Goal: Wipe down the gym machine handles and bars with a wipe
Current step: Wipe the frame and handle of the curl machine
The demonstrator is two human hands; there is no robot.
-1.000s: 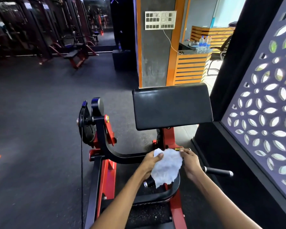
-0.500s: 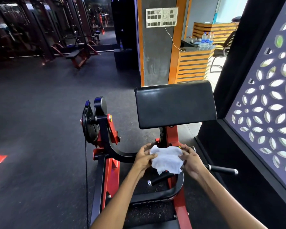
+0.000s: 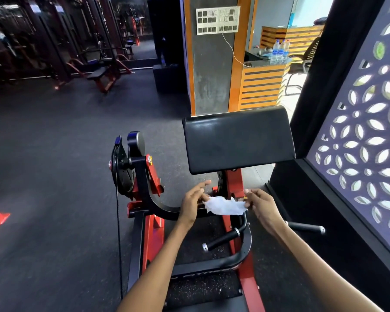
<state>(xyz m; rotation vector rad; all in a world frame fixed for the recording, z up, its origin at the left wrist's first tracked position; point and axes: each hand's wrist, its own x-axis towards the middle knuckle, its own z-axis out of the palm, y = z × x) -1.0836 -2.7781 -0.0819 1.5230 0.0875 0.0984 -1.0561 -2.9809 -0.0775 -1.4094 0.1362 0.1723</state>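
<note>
Both hands hold the wipe (image 3: 224, 206) up in the air, just above the machine's bars. The left hand (image 3: 193, 202) pinches the wipe's left end w/ thumb and fingers, and its other fingers stick out straight. The right hand (image 3: 260, 204) pinches the right end. The wipe is pulled out between them, so it's long from left to right. It's thin, white and crinkly, w/ ragged edges.

The short handle (image 3: 223, 238) lies below the wipe and a bit toward the person. It's a black round stick w/ a shiny silver cap on the end, and it slants from low left up to the right. The wipe is not touching it yet. Both hands look about as close to it, maybe the right a bit more.

A 2nd handle (image 3: 305, 227) pokes out to the right, past the right wrist. It's the same shape, black w/ a silver tip. The right hand is nearer to that one.

The curved black bar (image 3: 164, 209) is smooth and shiny. It sits just beside the left hand. The big arm pad (image 3: 238, 139) above is soft-looking, black and flat.
</note>
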